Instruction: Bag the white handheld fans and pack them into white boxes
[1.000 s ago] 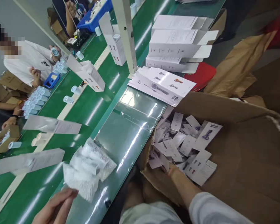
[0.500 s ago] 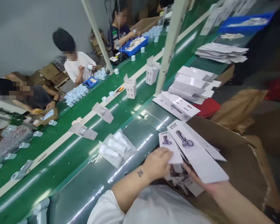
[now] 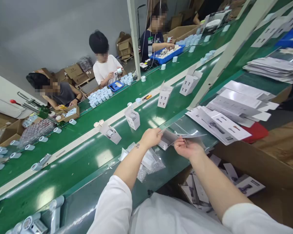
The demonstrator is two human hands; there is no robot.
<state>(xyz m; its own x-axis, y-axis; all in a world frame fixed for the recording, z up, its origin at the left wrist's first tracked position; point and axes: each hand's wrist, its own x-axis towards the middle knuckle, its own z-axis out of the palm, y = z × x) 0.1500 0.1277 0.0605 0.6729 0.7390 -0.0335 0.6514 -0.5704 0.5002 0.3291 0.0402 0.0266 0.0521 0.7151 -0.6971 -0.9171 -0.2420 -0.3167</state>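
Note:
Over the near ledge of the line, my left hand (image 3: pixel 151 137) pinches the left end of a thin white printed carton (image 3: pixel 168 137). The fingers of my right hand (image 3: pixel 187 148) are closed on the same carton's near edge, and part of it stretches right beyond them. How far it is unfolded, I cannot tell. Just left of and below my hands lie clear bubble-wrap bags (image 3: pixel 148 162) with white contents. To the right is a pile of flat printed cartons (image 3: pixel 217 125).
Open white boxes (image 3: pixel 132 118) stand on the green conveyor (image 3: pixel 85 159). A slanted post (image 3: pixel 224 61) rises at right. Beside me is a large cardboard box (image 3: pixel 271 208) with printed cartons (image 3: pixel 249 186). Several co-workers sit across the line; pale blue fan-like parts (image 3: pixel 55 208) lie at lower left.
Both hands have moved up and left from above the cardboard box to the ledge. Flat cartons were in both hands; now they share one. The view has shifted.

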